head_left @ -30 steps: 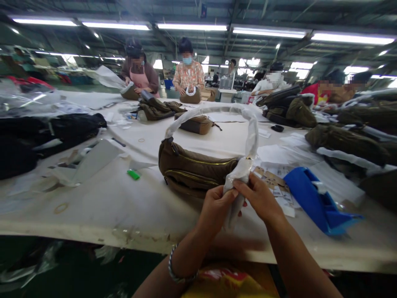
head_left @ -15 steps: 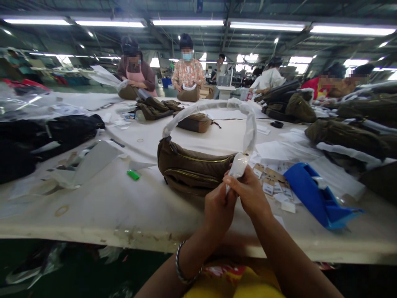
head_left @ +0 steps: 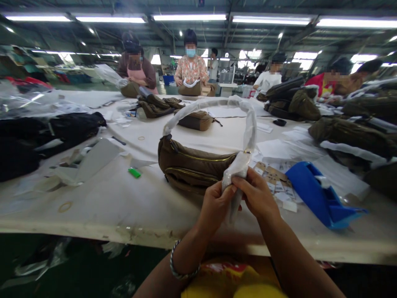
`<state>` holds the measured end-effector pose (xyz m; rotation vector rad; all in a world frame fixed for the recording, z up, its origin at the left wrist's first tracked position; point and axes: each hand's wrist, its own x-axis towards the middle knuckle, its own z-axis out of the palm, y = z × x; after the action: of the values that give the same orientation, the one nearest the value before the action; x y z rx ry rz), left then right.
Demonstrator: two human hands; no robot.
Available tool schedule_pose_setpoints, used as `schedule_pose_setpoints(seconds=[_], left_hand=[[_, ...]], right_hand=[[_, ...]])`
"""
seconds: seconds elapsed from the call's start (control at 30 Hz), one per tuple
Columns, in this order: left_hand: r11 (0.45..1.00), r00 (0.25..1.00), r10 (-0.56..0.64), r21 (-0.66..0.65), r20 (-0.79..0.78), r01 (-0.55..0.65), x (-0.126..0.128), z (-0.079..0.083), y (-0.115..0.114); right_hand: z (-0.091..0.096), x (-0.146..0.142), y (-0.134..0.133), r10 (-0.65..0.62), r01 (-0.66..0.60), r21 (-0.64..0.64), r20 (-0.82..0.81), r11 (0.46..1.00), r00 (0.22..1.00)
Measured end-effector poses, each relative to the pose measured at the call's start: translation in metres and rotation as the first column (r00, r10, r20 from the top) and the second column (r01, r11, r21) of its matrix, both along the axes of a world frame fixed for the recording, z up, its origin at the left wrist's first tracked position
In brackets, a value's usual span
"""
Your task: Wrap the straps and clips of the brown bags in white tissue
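Note:
A brown handbag (head_left: 195, 159) with gold zippers stands on the table in front of me. Its looped strap (head_left: 214, 104), wrapped in white foam, arches above it. At the bag's right end the wrapped strap end (head_left: 234, 171) hangs down between my hands. My left hand (head_left: 217, 205) pinches it from the left, and my right hand (head_left: 256, 192) grips it from the right, thumb against the wrapping. The fingers behind the wrapping are partly hidden.
A blue tape dispenser (head_left: 322, 196) lies to the right, beside paper tags (head_left: 281, 186). Left of the bag is a green box cutter-like piece (head_left: 134, 172). Dark bags (head_left: 46, 136) lie far left, brown bags (head_left: 350, 136) far right. Co-workers (head_left: 190, 70) stand across the table.
My hands have drawn slightly apart on the wrapped strap end, and more of the white wrapping now shows below my fingers. The bag has stayed nearly in place.

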<state>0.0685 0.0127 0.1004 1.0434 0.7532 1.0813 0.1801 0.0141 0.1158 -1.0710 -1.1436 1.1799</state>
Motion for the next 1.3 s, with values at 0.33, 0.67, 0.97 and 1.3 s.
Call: schedule_pose_setpoints(seconds=[0.33, 0.67, 0.97, 1.3], left_hand=[[0.991, 0.989, -0.127, -0.021, 0.072, 0.129, -0.007, 0.007, -0.001], [0.972, 0.946, -0.155, -0.129, 0.284, 0.198, 0.000, -0.005, -0.007], [0.993, 0.982, -0.108, -0.040, 0.152, 0.115, -0.006, -0.010, -0.014], [0.993, 0.974, -0.049, -0.097, 0.220, 0.072, 0.008, -0.018, -0.023]], right_hand=[[0.009, 0.008, 0.001, -0.017, 0.013, 0.039, 0.099, 0.999, 0.995], [0.010, 0.012, 0.008, -0.040, 0.037, 0.029, 0.135, 0.999, 0.990], [-0.018, 0.011, -0.036, -0.049, 0.050, -0.002, 0.087, 0.999, 0.995], [-0.022, 0.007, -0.038, -0.122, 0.130, -0.082, 0.097, 0.988, 0.988]])
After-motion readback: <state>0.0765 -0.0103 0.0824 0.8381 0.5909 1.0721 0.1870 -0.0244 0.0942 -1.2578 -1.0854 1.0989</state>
